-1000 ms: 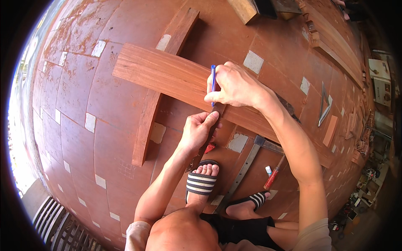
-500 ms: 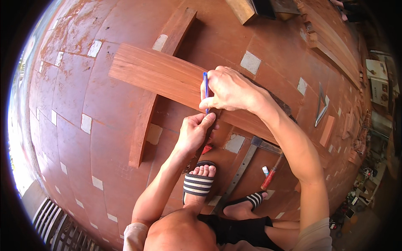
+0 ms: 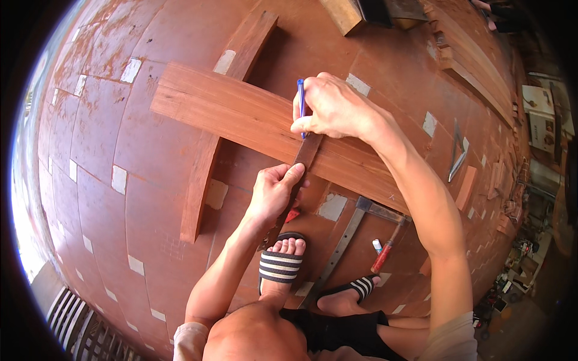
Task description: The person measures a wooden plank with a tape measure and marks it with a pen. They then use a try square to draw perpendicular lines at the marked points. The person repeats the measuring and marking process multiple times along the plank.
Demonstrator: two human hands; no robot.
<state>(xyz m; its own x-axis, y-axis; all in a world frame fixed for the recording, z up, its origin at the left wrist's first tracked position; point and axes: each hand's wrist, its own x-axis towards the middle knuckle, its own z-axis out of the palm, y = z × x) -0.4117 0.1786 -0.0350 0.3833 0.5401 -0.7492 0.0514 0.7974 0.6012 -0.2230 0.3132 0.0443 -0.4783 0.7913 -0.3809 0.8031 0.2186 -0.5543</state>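
Note:
A wide reddish plank (image 3: 223, 105) lies slantwise across a narrower wooden beam (image 3: 200, 192). Pinched in my right hand (image 3: 340, 108) is a blue pen (image 3: 301, 96), held nearly upright. Its tip meets the plank beside the edge of a dark, flat straightedge (image 3: 308, 150). My left hand (image 3: 276, 191) grips the straightedge just off the plank's near edge, thumb on top and fingers underneath. The straightedge crosses the plank's top face and runs back toward my foot; my left hand and wrist cover part of it.
Near my sandalled feet (image 3: 283, 262) lie a long steel bar with holes (image 3: 337, 256), a red-handled tool (image 3: 382, 256) and a small white-and-blue object (image 3: 377, 245). A metal square-like tool (image 3: 459, 159) and long boards (image 3: 475, 84) lie to the right. Wooden blocks (image 3: 343, 15) stand at the far side.
My right hand and the pen have moved farther away along the straightedge, uncovering more of it on the plank. My left hand keeps its grip. The view has shifted slightly.

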